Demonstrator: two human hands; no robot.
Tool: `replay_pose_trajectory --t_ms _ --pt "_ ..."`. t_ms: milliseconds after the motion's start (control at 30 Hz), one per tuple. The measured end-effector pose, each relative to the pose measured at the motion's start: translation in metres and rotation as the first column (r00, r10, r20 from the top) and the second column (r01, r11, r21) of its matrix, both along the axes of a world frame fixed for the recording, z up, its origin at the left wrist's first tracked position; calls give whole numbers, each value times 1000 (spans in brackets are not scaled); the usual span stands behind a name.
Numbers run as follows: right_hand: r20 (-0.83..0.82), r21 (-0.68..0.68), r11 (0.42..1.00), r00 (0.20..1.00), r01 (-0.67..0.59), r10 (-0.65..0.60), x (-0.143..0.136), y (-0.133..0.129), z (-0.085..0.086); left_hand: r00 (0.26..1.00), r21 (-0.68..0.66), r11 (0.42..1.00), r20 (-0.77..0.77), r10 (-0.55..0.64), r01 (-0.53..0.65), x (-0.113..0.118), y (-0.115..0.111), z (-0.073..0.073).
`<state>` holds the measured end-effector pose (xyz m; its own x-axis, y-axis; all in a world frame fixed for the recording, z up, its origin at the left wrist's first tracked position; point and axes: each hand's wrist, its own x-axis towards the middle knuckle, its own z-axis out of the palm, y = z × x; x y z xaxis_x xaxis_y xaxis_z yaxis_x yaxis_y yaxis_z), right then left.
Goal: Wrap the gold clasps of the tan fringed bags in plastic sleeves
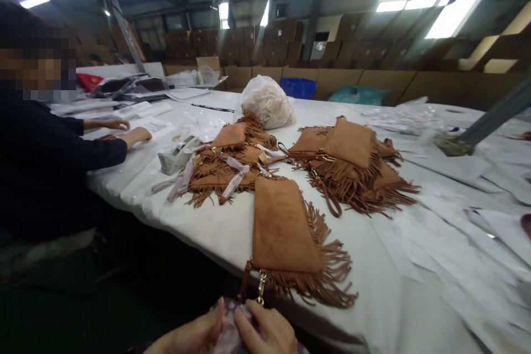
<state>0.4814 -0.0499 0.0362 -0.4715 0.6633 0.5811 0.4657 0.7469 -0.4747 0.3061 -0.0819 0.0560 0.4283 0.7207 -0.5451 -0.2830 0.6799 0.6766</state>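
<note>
A brown fringed pouch (286, 227) lies flat at the table's near edge, its strap and gold clasp (261, 286) hanging toward me. Just below the clasp, my right hand (267, 329) has its fingers curled on a pale, crinkled wrapping (233, 329). On the other side of that wrapping is my left hand (194, 332), fingers pressed against it. What the wrapping contains is hard to make out. Beyond the pouch are two heaps of similar fringed pouches, one at left (226, 168) with wrapped straps, one at right (352, 149).
A person in dark clothes (50, 149) works at the left side of the white table (398, 276). A stuffed clear bag (267, 102) stands behind the pouches. A metal post (493, 113) rises at right, near loose sheets. Cardboard boxes line the back.
</note>
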Motion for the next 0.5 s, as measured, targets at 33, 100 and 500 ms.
replay_pose_trajectory --t_ms 33,100,500 --pt "51 76 996 997 -56 53 0 5 0 1000 22 1000 -4 -15 15 1 0 4" --pt "65 169 976 990 -136 126 1 11 -3 999 34 998 -16 -48 49 1 2 9" --pt "-398 -905 87 754 -417 -522 -4 10 -20 967 171 964 -192 -168 201 -17 1 30"
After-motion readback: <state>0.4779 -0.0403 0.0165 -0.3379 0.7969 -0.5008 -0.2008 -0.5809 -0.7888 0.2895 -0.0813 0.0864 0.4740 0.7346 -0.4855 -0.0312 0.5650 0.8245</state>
